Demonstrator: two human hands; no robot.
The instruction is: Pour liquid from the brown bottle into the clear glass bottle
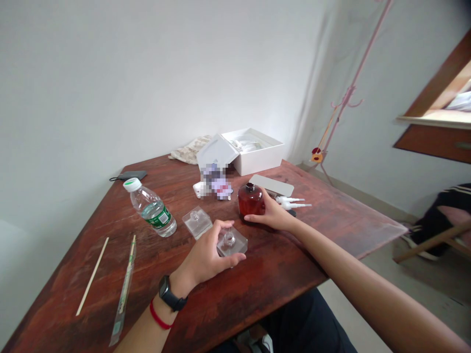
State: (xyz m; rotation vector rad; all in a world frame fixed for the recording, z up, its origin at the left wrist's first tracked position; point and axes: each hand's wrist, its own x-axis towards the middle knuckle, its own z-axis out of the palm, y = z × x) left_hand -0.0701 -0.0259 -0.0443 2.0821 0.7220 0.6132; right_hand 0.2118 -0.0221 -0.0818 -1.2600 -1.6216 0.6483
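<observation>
My right hand (270, 213) is wrapped around the right side of a round, dark amber glass bottle (250, 201) with a short open neck, standing upright on the table. My left hand (213, 247) curves around a square clear glass bottle (237, 242), thumb along its near side and forefinger at its far side; the palm hides part of it. A second square clear bottle (196, 220) stands just behind my left hand. Two white pump heads (289, 203) with thin nozzles lie beyond my right hand, partly covered by it.
At left are a capped water bottle (150, 208), a bare wooden stick (92, 277) and chopsticks in a clear wrapper (125, 289). Behind stand an open white box (259, 159) and its lid (217, 152), near a pale flat case (272, 186). A person's leg (449, 220) shows at right.
</observation>
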